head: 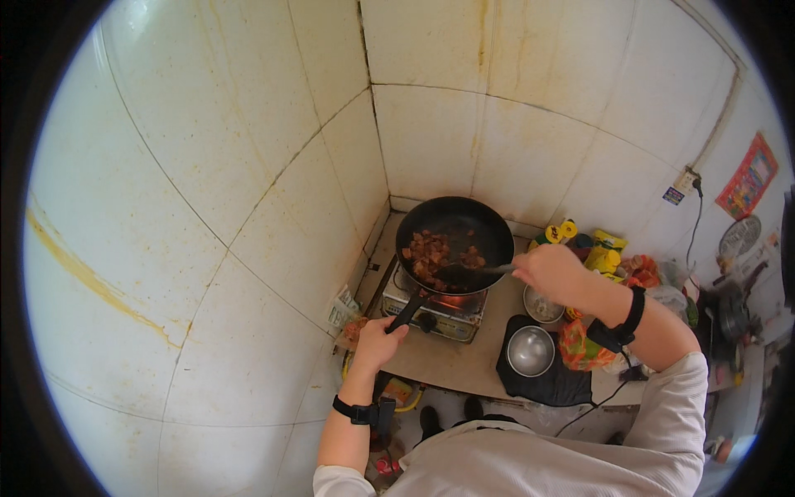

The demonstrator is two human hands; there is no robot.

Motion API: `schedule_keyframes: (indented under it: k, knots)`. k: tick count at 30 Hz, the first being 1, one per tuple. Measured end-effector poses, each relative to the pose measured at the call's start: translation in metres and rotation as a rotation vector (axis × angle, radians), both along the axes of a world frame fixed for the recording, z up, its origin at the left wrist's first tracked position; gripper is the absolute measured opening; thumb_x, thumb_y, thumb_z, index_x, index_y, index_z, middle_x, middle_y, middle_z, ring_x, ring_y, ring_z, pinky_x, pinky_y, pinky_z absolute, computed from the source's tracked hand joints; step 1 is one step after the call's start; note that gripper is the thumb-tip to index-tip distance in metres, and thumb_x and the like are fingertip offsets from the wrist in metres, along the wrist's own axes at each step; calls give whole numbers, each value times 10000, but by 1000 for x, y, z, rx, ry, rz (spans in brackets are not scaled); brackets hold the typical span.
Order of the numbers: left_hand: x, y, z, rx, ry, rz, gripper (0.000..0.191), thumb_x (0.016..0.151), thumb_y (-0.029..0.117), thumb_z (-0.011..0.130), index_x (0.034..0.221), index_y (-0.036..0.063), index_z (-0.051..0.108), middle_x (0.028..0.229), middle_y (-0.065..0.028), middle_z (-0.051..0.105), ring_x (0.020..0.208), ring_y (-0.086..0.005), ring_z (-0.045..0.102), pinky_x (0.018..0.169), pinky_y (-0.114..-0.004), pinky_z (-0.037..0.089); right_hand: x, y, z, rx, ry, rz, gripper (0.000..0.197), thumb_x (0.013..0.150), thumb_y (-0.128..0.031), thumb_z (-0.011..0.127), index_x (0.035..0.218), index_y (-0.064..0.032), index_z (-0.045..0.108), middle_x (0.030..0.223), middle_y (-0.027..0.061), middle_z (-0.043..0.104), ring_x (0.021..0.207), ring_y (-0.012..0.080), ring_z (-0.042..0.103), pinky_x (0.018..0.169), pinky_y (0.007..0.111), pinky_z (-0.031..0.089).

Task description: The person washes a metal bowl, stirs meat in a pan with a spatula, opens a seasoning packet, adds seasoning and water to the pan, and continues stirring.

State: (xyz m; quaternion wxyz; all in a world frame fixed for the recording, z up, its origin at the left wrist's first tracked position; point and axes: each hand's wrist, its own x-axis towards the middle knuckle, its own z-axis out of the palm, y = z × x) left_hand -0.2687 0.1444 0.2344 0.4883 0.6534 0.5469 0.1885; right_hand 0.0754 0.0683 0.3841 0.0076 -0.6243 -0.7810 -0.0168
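Observation:
A black frying pan (478,217) is over the lit burner of a portable gas stove (456,326), lifted or resting; which one I cannot tell. My left hand (379,343) is closed round the pan's black handle (407,312). Browned chunks of food, apparently meat (428,248), lie mostly in the pan's left half. My right hand (549,270), at the pan's right rim, holds a dark spatula (456,272), its blade down among the chunks. Just right of the stove stands a metal bowl with pale contents (545,307), partly under my right forearm.
A shiny metal bowl (530,351) sits on a black cloth (512,385) near the counter's front edge. Yellow-capped bottles (553,234), a yellow packet (605,248) and several plastic bags (584,348) crowd the right side. Tiled walls (435,143) close off the back and left. A power cord (699,217) hangs from a socket.

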Motion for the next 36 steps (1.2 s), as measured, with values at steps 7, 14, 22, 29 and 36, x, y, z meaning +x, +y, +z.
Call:
schedule_keyframes:
  k: [7, 14, 22, 29, 36]
  knots:
    - [4, 3, -7, 43, -20, -27, 257, 905, 238, 717, 986, -5, 728, 714, -50, 678, 652, -136, 586, 627, -310, 451, -35, 41, -72, 167, -160, 48, 121, 856, -117, 617, 928, -26, 652, 788, 159, 685, 719, 325, 712, 583, 421, 571]
    - [-3, 4, -7, 36, -32, -50, 270, 911, 249, 713, 1009, -2, 725, 719, -58, 683, 660, -141, 610, 623, -319, 467, -16, 86, -65, 298, -175, -121, 195, 840, -88, 613, 1015, -5, 636, 827, 148, 679, 702, 315, 700, 591, 421, 577]
    - [-2, 12, -15, 44, -13, -115, 389, 923, 286, 682, 1154, -27, 670, 818, -150, 712, 761, -265, 695, 700, -375, 518, -7, 31, -57, 156, -259, 22, 333, 817, -114, 631, 1145, -64, 649, 881, 120, 662, 786, 286, 699, 645, 389, 569]
    - [-4, 13, -8, -52, 37, -154, 424, 948, 285, 658, 1227, -31, 615, 823, -135, 714, 766, -257, 702, 697, -373, 523, -12, -41, -28, 84, -278, -39, 343, 824, -128, 615, 1162, -80, 651, 848, 107, 634, 754, 293, 690, 625, 397, 558]
    - [-1, 16, -17, 16, -32, -248, 370, 981, 266, 636, 1196, -33, 595, 789, -70, 667, 618, -148, 600, 545, -318, 463, -43, -21, -106, -31, -170, -364, 524, 842, -48, 617, 1362, -45, 550, 992, 175, 649, 833, 322, 711, 667, 397, 586]
